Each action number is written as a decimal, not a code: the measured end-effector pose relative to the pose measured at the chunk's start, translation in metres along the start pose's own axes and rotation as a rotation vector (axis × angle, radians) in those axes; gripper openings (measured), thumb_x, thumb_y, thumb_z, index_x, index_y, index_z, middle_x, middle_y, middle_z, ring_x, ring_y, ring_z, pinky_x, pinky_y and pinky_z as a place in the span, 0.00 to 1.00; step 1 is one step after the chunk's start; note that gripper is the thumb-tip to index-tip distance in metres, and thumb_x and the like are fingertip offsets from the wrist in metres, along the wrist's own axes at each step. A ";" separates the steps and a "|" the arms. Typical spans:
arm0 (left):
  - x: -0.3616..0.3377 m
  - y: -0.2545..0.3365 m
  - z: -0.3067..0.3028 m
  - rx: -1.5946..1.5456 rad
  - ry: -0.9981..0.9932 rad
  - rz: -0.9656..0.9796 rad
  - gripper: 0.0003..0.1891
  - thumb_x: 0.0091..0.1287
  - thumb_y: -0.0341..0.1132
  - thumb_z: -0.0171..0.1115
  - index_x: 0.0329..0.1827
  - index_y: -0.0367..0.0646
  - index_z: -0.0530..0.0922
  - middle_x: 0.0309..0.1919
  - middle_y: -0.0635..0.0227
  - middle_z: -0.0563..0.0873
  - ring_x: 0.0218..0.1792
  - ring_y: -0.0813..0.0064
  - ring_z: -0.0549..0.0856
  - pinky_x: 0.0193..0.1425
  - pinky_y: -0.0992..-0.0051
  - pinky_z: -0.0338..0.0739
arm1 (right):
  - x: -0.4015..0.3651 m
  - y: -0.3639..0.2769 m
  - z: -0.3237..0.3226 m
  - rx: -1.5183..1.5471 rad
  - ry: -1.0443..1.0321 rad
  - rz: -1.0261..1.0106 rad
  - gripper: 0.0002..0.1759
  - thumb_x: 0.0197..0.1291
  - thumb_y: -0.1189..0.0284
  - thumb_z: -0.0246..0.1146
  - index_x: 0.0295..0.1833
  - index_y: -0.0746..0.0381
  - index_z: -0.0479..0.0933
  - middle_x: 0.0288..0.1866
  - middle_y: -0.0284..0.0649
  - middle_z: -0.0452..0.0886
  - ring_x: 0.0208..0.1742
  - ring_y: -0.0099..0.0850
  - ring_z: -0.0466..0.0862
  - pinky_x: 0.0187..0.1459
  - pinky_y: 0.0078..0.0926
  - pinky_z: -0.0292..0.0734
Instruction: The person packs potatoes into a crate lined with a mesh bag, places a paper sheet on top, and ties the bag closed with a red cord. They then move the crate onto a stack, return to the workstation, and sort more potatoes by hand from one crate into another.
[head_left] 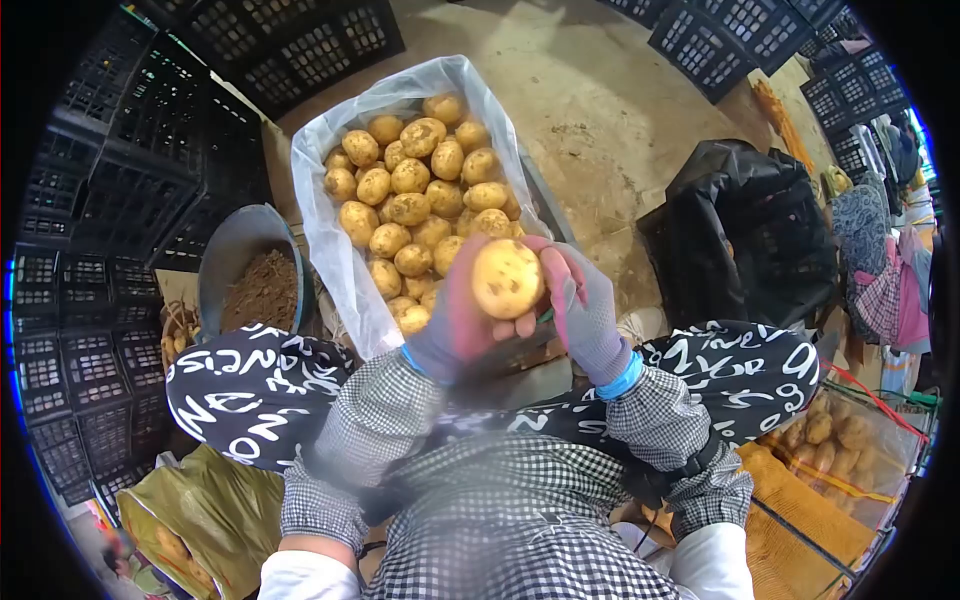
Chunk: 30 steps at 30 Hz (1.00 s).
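A pale yellow potato (507,279) with brown specks is held up in front of me, over the near right edge of a crate lined with clear plastic (318,190). My right hand (587,312), in a grey and pink glove, is closed on its right side, thumb toward me. Against the potato's left side is my left hand (458,312), similarly gloved and smeared by motion, its fingers not distinct. Bare fingertips show just under the potato. Many soil-marked potatoes (410,208) fill the lined crate.
A bucket of brown soil (262,290) stands left of the crate. To the right is a container lined with black plastic (745,235). Stacked black crates (150,150) line the left side. Bagged potatoes (825,440) lie at the lower right, and a green sack (205,510) sits lower left.
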<state>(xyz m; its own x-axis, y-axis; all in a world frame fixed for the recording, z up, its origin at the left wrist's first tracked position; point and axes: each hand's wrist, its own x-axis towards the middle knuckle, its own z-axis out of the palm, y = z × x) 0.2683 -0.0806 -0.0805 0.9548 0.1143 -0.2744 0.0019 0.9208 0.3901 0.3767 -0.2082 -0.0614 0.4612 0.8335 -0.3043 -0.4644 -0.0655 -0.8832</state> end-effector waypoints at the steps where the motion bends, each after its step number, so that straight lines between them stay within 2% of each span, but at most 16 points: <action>1: 0.003 -0.001 -0.004 0.235 0.042 0.106 0.28 0.76 0.58 0.41 0.56 0.41 0.75 0.38 0.64 0.86 0.31 0.69 0.88 0.24 0.77 0.81 | 0.003 -0.001 -0.001 -0.094 -0.002 -0.056 0.36 0.66 0.55 0.65 0.69 0.70 0.67 0.60 0.49 0.76 0.55 0.36 0.80 0.58 0.30 0.75; 2: 0.006 -0.003 -0.009 0.469 0.085 0.214 0.29 0.76 0.58 0.41 0.57 0.41 0.75 0.40 0.64 0.85 0.32 0.69 0.88 0.26 0.76 0.82 | 0.006 -0.002 -0.002 -0.188 0.001 -0.112 0.36 0.66 0.55 0.64 0.69 0.69 0.67 0.60 0.49 0.76 0.54 0.36 0.81 0.57 0.30 0.75; 4: 0.006 -0.006 -0.019 0.941 0.182 0.429 0.30 0.76 0.59 0.41 0.60 0.41 0.73 0.43 0.63 0.85 0.35 0.68 0.88 0.30 0.74 0.83 | 0.021 0.022 -0.015 -0.830 0.038 -0.545 0.37 0.65 0.53 0.64 0.69 0.68 0.67 0.60 0.48 0.77 0.52 0.37 0.83 0.54 0.31 0.77; 6: 0.004 -0.005 -0.025 1.427 0.268 0.631 0.31 0.75 0.60 0.41 0.62 0.40 0.72 0.46 0.62 0.84 0.38 0.67 0.88 0.34 0.72 0.85 | 0.026 0.034 -0.017 -0.989 0.051 -0.609 0.39 0.63 0.50 0.65 0.70 0.66 0.67 0.60 0.48 0.77 0.51 0.40 0.84 0.50 0.32 0.78; 8: 0.002 -0.006 -0.024 1.255 0.297 0.548 0.31 0.75 0.60 0.42 0.64 0.40 0.70 0.48 0.61 0.84 0.41 0.66 0.88 0.38 0.70 0.86 | 0.023 0.038 -0.015 -1.076 0.049 -0.607 0.41 0.61 0.48 0.64 0.70 0.65 0.66 0.59 0.50 0.77 0.51 0.44 0.83 0.48 0.35 0.79; 10: 0.002 -0.003 -0.005 0.424 0.263 0.193 0.31 0.75 0.59 0.43 0.66 0.40 0.68 0.49 0.59 0.83 0.44 0.64 0.87 0.43 0.68 0.86 | 0.018 0.036 -0.008 -1.091 0.024 -0.545 0.42 0.60 0.46 0.64 0.70 0.63 0.66 0.58 0.52 0.76 0.52 0.49 0.82 0.48 0.37 0.79; 13: 0.011 -0.023 -0.043 0.561 0.405 0.308 0.29 0.75 0.57 0.44 0.63 0.40 0.70 0.48 0.60 0.83 0.44 0.64 0.87 0.42 0.67 0.85 | 0.018 0.044 -0.002 -1.076 0.082 -0.635 0.36 0.61 0.52 0.65 0.69 0.61 0.69 0.55 0.48 0.78 0.49 0.50 0.80 0.52 0.40 0.76; 16: 0.020 -0.042 -0.093 0.686 0.528 0.401 0.27 0.74 0.56 0.45 0.60 0.41 0.72 0.46 0.61 0.83 0.43 0.64 0.87 0.40 0.67 0.85 | 0.026 0.049 0.003 -1.118 0.115 -0.642 0.29 0.64 0.59 0.63 0.67 0.61 0.70 0.53 0.48 0.78 0.48 0.49 0.81 0.49 0.39 0.77; 18: 0.021 -0.040 -0.102 0.722 0.564 0.401 0.25 0.74 0.55 0.46 0.57 0.42 0.74 0.44 0.62 0.84 0.41 0.65 0.87 0.36 0.67 0.84 | 0.026 0.049 0.007 -1.055 0.112 -0.579 0.27 0.64 0.62 0.62 0.65 0.61 0.71 0.52 0.48 0.78 0.49 0.48 0.80 0.48 0.37 0.77; 20: 0.016 -0.037 -0.097 0.464 0.568 0.273 0.23 0.74 0.54 0.48 0.54 0.43 0.75 0.42 0.64 0.84 0.37 0.67 0.87 0.32 0.67 0.83 | 0.029 0.050 0.006 -0.966 0.096 -0.534 0.23 0.66 0.64 0.59 0.64 0.63 0.72 0.52 0.49 0.78 0.50 0.49 0.80 0.49 0.36 0.77; 22: 0.004 -0.009 -0.024 -0.062 0.530 0.038 0.21 0.73 0.53 0.50 0.52 0.44 0.75 0.39 0.66 0.84 0.34 0.69 0.86 0.28 0.68 0.81 | 0.034 0.051 -0.001 -0.845 0.076 -0.503 0.21 0.70 0.65 0.54 0.61 0.67 0.74 0.54 0.53 0.79 0.53 0.50 0.81 0.52 0.34 0.77; 25: 0.008 -0.006 -0.027 0.254 0.567 0.257 0.24 0.76 0.54 0.45 0.50 0.39 0.76 0.45 0.66 0.84 0.38 0.71 0.85 0.43 0.72 0.81 | 0.042 0.043 -0.003 -0.911 0.036 -0.611 0.19 0.71 0.67 0.54 0.58 0.69 0.76 0.52 0.52 0.80 0.52 0.43 0.82 0.51 0.32 0.77; 27: 0.006 0.000 -0.027 0.813 0.561 0.464 0.22 0.77 0.51 0.44 0.48 0.41 0.77 0.43 0.66 0.84 0.36 0.72 0.84 0.42 0.73 0.80 | 0.036 0.035 0.007 -0.915 0.031 -0.547 0.19 0.72 0.67 0.53 0.58 0.70 0.76 0.50 0.50 0.81 0.50 0.39 0.82 0.51 0.31 0.77; 30: 0.008 -0.002 -0.033 1.355 0.555 0.768 0.22 0.78 0.50 0.42 0.46 0.40 0.77 0.41 0.65 0.84 0.34 0.73 0.82 0.39 0.74 0.80 | 0.033 0.031 0.016 -0.877 0.015 -0.482 0.22 0.74 0.64 0.51 0.58 0.72 0.76 0.49 0.49 0.81 0.47 0.36 0.82 0.51 0.31 0.77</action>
<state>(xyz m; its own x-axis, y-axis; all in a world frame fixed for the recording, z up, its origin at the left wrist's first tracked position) 0.2660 -0.0690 -0.1122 0.6400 0.7451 0.1878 0.1358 -0.3501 0.9268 0.3655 -0.1744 -0.0933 0.4656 0.8709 0.1569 0.4940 -0.1087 -0.8627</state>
